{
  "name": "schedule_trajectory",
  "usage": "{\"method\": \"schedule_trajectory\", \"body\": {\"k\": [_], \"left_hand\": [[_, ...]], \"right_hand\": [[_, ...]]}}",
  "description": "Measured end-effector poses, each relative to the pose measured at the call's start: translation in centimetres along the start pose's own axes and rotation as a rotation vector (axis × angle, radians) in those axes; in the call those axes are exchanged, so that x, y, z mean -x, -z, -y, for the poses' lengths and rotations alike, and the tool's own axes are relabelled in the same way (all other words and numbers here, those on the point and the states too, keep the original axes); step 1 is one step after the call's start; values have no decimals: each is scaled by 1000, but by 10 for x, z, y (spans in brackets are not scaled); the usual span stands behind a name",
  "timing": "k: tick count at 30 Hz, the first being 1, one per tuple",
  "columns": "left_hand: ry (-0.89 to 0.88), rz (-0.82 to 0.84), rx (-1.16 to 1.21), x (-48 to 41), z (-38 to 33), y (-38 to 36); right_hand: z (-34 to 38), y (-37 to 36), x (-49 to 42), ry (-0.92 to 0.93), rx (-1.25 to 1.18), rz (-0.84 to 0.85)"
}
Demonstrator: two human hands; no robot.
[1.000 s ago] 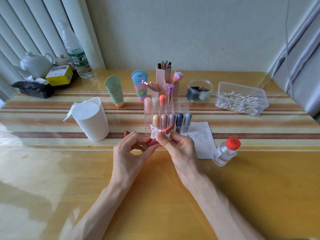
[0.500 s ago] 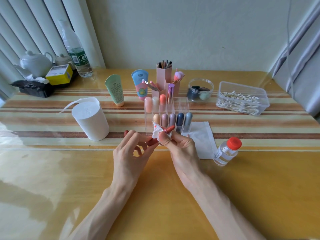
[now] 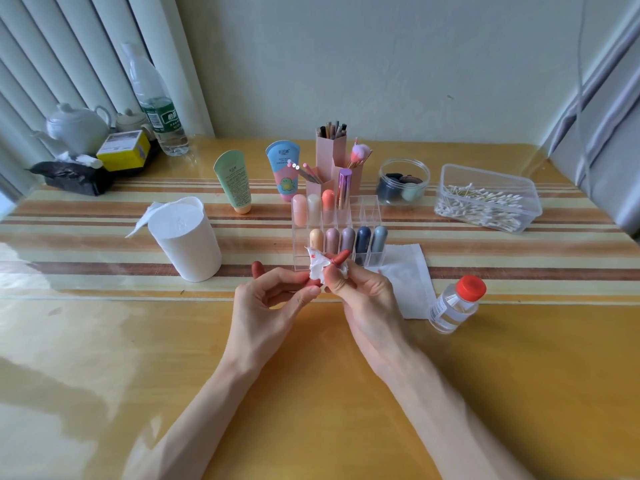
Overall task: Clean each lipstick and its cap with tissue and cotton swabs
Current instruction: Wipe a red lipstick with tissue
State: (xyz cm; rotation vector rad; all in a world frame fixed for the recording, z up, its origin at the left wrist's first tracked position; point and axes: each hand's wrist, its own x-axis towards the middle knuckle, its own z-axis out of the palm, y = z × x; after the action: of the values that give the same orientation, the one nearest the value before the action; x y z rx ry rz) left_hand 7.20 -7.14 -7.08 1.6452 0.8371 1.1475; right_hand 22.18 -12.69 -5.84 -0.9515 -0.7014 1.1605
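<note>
**Centre, above the desk (image 3: 311, 375).** An uncapped red lipstick (image 3: 341, 257) is held between both hands. It lies tilted, with its bullet pointing up and to the right.

**Left hand (image 3: 273, 303).** The grip is closed, thumb and fingertips pinching the lipstick's lower end.

**Right hand (image 3: 367, 296).** The grip is closed, thumb and forefinger pinching a red-stained tissue wad (image 3: 319, 263) wrapped about the lipstick's middle. Only the bullet tip projects beyond this grip.

**Behind the left fingers.** A red cap (image 3: 258, 268) shows here; whether it stands on the desk cannot be told.

**Surroundings.**
- Just beyond the hands: a clear organiser (image 3: 367, 211) of capped lipsticks.
- Left: a tissue roll (image 3: 187, 244).
- Right: a flat tissue sheet (image 3: 412, 271), a red-capped bottle (image 3: 453, 303) and a box of cotton swabs (image 3: 488, 199).
</note>
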Motion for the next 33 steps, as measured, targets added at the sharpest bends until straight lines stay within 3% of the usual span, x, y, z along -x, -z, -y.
{"method": "schedule_trajectory", "body": {"k": [7, 12, 25, 30, 33], "left_hand": [[-111, -32, -89, 3, -1, -3], [-8, 133, -80, -3, 1, 5], [-11, 194, -247, -2, 9, 8], [-21, 21, -170, -5, 7, 14], [-62, -127, -253, -11, 7, 20]], "right_hand": [[-2, -2, 1, -12, 10, -43], [0, 2, -1, 15, 52, -33], [-10, 12, -3, 157, 482, -81], [-6, 15, -5, 101, 447, -101], [-10, 19, -7, 85, 503, -97]]}}
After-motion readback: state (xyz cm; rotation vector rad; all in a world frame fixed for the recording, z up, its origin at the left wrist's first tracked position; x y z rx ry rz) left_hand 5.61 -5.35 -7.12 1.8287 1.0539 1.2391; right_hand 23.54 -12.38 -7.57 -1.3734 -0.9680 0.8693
